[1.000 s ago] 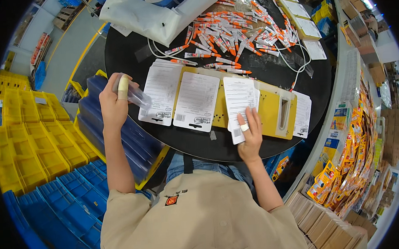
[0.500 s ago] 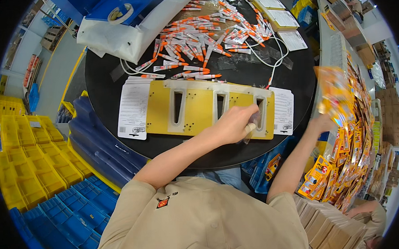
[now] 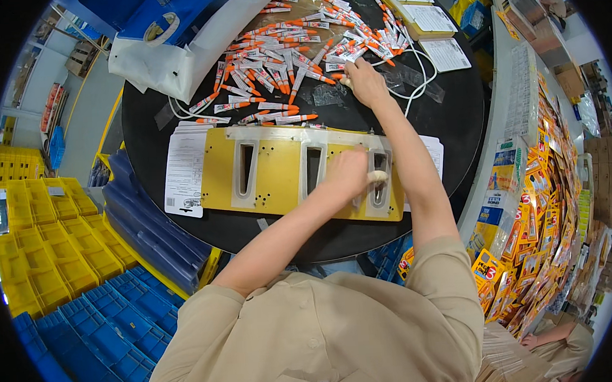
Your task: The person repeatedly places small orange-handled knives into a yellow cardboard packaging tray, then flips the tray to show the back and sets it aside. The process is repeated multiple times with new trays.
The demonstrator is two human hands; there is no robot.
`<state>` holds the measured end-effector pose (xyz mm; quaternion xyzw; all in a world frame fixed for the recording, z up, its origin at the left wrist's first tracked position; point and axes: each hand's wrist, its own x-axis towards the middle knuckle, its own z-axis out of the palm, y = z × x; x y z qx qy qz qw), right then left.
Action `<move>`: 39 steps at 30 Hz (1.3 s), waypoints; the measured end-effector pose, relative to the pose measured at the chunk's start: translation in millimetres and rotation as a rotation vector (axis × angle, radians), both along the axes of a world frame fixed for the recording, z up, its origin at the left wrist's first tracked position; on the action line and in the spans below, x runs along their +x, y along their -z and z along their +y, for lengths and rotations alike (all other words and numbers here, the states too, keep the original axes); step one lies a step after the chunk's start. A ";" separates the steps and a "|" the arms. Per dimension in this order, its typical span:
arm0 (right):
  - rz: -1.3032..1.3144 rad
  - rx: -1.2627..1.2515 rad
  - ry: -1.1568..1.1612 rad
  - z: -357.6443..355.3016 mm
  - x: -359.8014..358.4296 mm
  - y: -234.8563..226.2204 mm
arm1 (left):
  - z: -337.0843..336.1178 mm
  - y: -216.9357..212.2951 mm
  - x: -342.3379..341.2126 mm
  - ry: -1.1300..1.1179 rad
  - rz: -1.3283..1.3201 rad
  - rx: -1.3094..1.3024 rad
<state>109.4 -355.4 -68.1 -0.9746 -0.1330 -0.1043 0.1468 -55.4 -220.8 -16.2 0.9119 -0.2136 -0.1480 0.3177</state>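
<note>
A yellow slotted board [image 3: 215, 178] with clear-rimmed openings lies across the near part of the round black table [image 3: 455, 128]. My left hand [image 3: 349, 175] is closed over its right-hand slot, thumb wrapped in a pale cover; whatever its fingers hold is hidden. Farther off, my right hand [image 3: 368, 84] reaches into a loose pile of small white tubes [image 3: 271, 58] with orange caps. Its fingers are bent down and pressed together at the pile's near right edge, the fingertips partly hidden. White printed cards [image 3: 184, 173] stick out from beneath the board's left end.
A white cable [image 3: 421, 81] loops beside the tubes. More cards on a yellow board [image 3: 428, 18] lie at the far right. Orange blister packs [image 3: 529, 228] heap up on the right-hand bench. Yellow crates [image 3: 38, 226] and blue crates [image 3: 119, 325] stand at left.
My right hand has left the blister-pack heap, let go of an orange pack, and swung over to the tubes. My left hand stays at the right-hand slot; the view has shifted slightly.
</note>
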 end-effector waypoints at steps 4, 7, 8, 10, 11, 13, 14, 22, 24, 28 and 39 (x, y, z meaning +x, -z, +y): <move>-0.127 0.244 -0.111 -13.5 -42.4 -34.9 | 45.2 -6.0 0.2 0.004 0.235 -0.423; -0.220 0.287 -0.271 -26.8 -124.9 -63.6 | 73.8 -9.5 7.3 -0.139 0.280 -0.390; -0.193 0.229 -0.305 -29.7 -155.5 -69.0 | 79.7 -10.3 9.4 -0.128 0.222 -0.317; -0.230 0.119 -0.332 -28.0 -208.3 -69.7 | 87.9 -11.7 14.7 -0.119 0.162 -0.099; -0.168 0.095 -0.307 -27.5 -227.0 -67.9 | 90.2 -11.9 17.4 -0.089 0.076 -0.012; -0.102 0.055 -0.271 -24.5 -251.8 -63.3 | 93.3 -12.1 21.5 -0.049 0.019 0.091; -0.075 0.038 -0.241 -22.7 -257.9 -63.3 | 95.6 -12.2 23.0 -0.030 -0.024 0.130; 0.008 0.278 -0.086 29.4 -150.8 -72.3 | 138.2 -17.4 20.8 -0.067 0.080 -0.050; -0.080 0.399 -0.036 55.6 -92.9 -46.1 | 153.6 -18.3 18.1 -0.095 0.183 -0.242; -0.089 0.152 0.171 86.4 -12.4 4.9 | 183.5 -16.3 23.6 -0.153 0.143 -0.282; 0.352 0.673 0.212 92.6 -136.7 -68.6 | 221.2 -21.5 46.3 -0.208 -0.021 0.299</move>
